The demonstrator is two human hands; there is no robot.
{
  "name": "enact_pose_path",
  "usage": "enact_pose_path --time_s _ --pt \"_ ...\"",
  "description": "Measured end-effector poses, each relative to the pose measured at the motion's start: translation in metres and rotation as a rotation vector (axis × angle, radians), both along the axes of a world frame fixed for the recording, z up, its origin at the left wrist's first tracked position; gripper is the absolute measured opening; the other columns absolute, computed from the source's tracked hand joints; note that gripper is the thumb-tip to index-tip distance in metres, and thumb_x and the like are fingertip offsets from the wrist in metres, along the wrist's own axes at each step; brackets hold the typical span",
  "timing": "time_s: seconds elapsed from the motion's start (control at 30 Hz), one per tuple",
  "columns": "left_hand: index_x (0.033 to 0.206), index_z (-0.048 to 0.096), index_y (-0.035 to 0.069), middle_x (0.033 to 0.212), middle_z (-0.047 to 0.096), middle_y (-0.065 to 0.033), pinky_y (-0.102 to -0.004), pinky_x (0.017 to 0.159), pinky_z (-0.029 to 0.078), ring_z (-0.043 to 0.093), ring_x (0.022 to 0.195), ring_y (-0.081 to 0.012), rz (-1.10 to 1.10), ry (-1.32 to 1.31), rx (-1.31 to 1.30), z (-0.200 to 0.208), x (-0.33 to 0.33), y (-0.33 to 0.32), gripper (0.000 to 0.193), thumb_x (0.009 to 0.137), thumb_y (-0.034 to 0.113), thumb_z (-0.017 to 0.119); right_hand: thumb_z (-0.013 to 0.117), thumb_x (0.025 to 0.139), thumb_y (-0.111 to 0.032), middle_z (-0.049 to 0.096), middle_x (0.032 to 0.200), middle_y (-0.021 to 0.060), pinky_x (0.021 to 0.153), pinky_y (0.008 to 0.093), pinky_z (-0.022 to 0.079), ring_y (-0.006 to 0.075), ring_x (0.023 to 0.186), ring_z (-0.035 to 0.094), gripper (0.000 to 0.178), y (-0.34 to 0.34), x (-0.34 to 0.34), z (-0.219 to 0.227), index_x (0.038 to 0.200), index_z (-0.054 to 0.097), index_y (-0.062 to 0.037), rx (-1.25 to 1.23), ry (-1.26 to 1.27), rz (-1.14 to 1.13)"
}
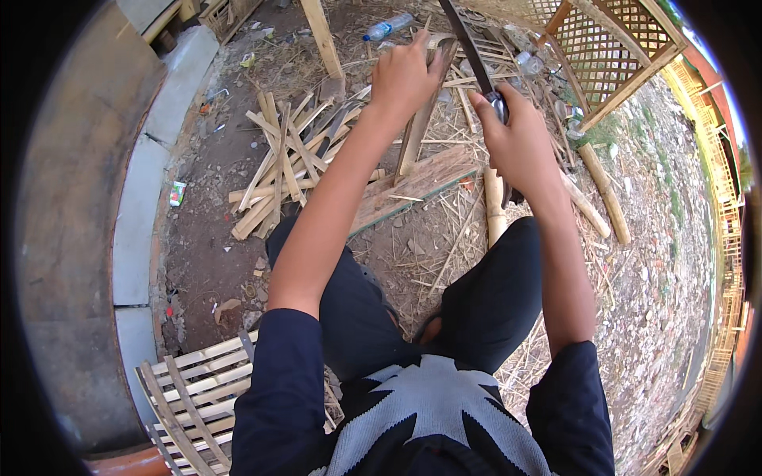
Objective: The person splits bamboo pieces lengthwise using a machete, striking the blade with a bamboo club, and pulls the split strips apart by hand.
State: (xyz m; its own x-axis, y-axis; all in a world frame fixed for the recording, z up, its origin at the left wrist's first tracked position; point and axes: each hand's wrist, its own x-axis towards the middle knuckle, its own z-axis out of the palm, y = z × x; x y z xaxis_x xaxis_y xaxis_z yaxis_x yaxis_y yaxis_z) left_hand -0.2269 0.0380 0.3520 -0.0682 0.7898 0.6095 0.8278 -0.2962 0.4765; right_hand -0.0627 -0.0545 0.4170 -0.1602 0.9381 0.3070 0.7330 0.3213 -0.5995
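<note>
My left hand (403,78) is closed, with the pale tip of a thin bamboo strip (428,24) sticking out past its fingers; the rest is hidden in the hand. Right beside it stands a brown wooden post (419,131), tilted, its lower end at a thick wooden plank (432,181) on the ground. I cannot tell whether the hand touches the post. My right hand (520,139) is wrapped round the handle of a machete (471,51). The long dark blade points up and away, to the right of the post's top and apart from my left hand.
Split bamboo strips (278,155) lie piled left of the plank. Bamboo poles (606,194) lie on the right, below a lattice panel (607,59). A slatted bamboo piece (198,389) is at lower left. A plastic bottle (387,27) lies at the back, near an upright timber (321,40).
</note>
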Motion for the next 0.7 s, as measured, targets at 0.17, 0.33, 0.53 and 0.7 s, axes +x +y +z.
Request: enact_pose_path --time_s 0.17,0.33,0.53,0.7 --pt "0.126 0.059 0.004 0.078 0.069 -0.0243 -0.0516 0.072 0.056 0.069 0.079 -0.0431 -0.003 -0.029 0.026 0.011 -0.008 -0.01 0.042 0.093 0.03 0.06 0.058 0.098 -0.035 0.058 0.063 0.0081 0.048 0.0313 0.046 0.0152 0.053 0.059 0.041 -0.011 -0.001 0.021 0.108 0.061 0.0047 -0.337 0.371 0.069" --pt "0.127 0.058 0.004 0.075 0.069 -0.0225 -0.0516 0.07 0.056 0.07 0.076 -0.0416 0.004 -0.024 0.034 0.019 -0.019 -0.015 0.042 0.094 0.03 0.058 0.052 0.101 -0.036 0.051 0.069 -0.0023 0.04 0.0219 0.036 0.0046 0.047 0.045 0.037 0.003 0.011 0.072 0.118 0.059 -0.0042 -0.112 0.563 -0.02" --pt "0.127 0.058 0.004 0.074 0.068 -0.0224 -0.0516 0.069 0.056 0.069 0.074 -0.0416 0.041 0.002 -0.046 0.015 -0.012 -0.031 0.042 0.095 0.031 0.056 0.053 0.101 -0.037 0.052 0.065 -0.0018 0.04 0.0223 0.036 0.0054 0.046 0.047 0.036 -0.024 0.037 0.093 0.113 0.06 -0.0033 -0.104 0.468 -0.028" --pt "0.127 0.058 0.005 0.074 0.069 -0.0227 -0.0525 0.071 0.056 0.069 0.076 -0.0433 0.057 0.011 -0.042 0.029 0.007 -0.038 0.043 0.095 0.033 0.055 0.059 0.099 -0.031 0.052 0.057 0.0013 0.04 0.0288 0.042 0.012 0.042 0.053 0.036 -0.049 0.026 0.053 0.103 0.058 0.0039 -0.27 0.402 0.084"
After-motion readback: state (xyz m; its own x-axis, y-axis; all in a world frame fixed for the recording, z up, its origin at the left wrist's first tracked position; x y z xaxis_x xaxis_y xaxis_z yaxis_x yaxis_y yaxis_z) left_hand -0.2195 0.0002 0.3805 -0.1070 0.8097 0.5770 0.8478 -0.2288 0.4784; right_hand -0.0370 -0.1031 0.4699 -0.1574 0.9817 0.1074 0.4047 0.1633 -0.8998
